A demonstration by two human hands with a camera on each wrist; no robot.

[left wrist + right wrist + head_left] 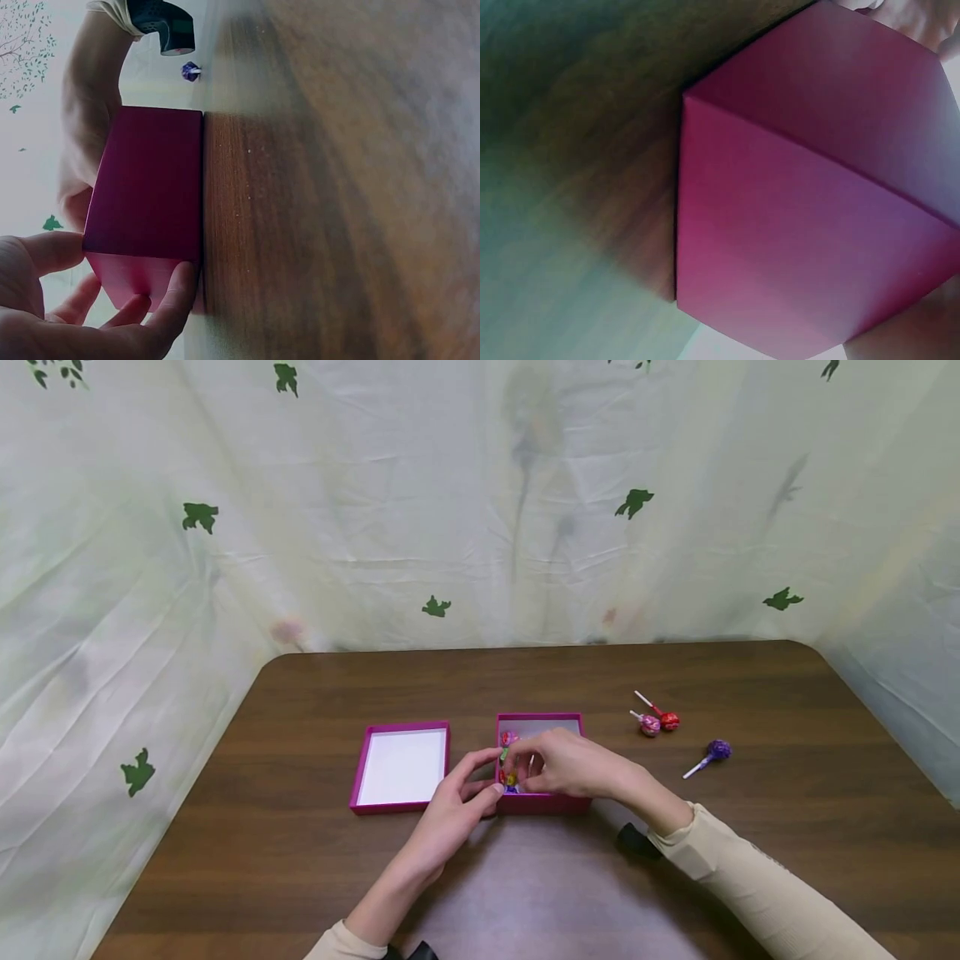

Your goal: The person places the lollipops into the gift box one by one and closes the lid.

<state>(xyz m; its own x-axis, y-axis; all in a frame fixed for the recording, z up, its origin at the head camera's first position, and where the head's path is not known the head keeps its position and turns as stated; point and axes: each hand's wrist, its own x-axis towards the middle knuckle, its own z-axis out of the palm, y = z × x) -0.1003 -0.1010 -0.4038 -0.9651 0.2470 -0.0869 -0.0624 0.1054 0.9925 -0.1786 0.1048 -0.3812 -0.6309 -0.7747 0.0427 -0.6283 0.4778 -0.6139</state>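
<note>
Brown wooden surface [300,860]: spread left fingers [474,759] likely steady magenta rectangular box [546,805]; right fingers [527,747] dip inside (whether pinching, unclear).

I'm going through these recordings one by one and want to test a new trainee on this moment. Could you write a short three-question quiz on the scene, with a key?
1. Count: in the head view, how many lollipops lie on the table to the right of the magenta box?
2. Fill in the missing word: in the head view, the lid lies to the ____ of the box, its white inside facing up.
3. True or false: both hands are on the lid.

Key
1. Three.
2. Left.
3. False: the right hand reaches into the box, and the left hand touches the box's left side.
</note>
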